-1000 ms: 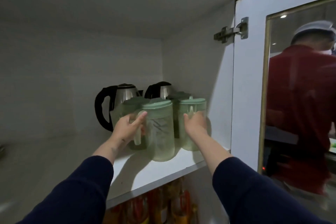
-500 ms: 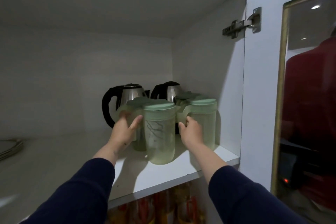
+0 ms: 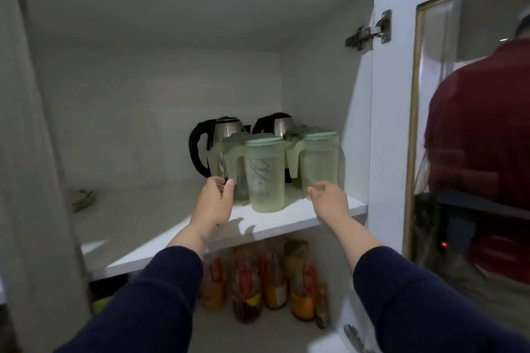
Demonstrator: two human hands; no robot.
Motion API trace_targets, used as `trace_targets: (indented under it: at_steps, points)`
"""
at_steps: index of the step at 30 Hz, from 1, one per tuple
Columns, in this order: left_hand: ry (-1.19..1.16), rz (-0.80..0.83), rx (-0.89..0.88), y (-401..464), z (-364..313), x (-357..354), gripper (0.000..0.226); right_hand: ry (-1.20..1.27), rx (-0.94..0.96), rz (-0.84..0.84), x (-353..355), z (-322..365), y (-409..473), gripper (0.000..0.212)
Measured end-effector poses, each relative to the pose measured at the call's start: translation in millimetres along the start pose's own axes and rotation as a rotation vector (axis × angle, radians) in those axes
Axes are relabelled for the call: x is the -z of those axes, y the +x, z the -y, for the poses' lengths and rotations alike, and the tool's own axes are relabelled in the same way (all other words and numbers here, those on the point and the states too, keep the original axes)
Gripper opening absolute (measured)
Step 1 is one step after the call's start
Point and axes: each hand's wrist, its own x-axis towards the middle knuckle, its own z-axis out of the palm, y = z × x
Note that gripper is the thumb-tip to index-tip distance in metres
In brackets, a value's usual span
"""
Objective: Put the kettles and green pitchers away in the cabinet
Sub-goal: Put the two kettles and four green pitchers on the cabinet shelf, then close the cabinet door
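On the white cabinet shelf (image 3: 172,241) stand two steel kettles with black handles, the left kettle (image 3: 222,130) and the right kettle (image 3: 279,123), at the back. In front of them stand green translucent pitchers with lids: a front pitcher (image 3: 265,175), a left pitcher (image 3: 229,157) behind it and a right pitcher (image 3: 318,160). My left hand (image 3: 215,206) hovers just below the left pitcher, fingers loosely curled, holding nothing. My right hand (image 3: 329,200) is in front of the right pitcher's base, fingers relaxed, apart from it.
The open cabinet door (image 3: 401,123) with a glass pane stands at the right; a person in a red shirt (image 3: 481,135) shows in the pane. Bottles (image 3: 266,281) fill the shelf below. Something coiled (image 3: 81,198) lies at the shelf's left.
Both hands have let go of the pitchers and drawn back toward me. The pitchers stay standing on the shelf.
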Motion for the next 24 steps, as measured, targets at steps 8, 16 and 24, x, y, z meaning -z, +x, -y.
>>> trace_targets:
  at_steps: [8,16,24]
  points:
    - [0.014,0.223,-0.072,-117,-22,-12,0.029,-0.104,0.004,-0.121,76,-31,-113,0.031]
    - [-0.063,0.407,-0.214,-214,-102,-61,0.027,-0.203,-0.069,-0.330,213,-53,-197,0.026]
    - [-0.238,0.629,-0.360,-336,-236,-148,0.026,-0.344,-0.079,-0.626,375,-75,-262,0.023]
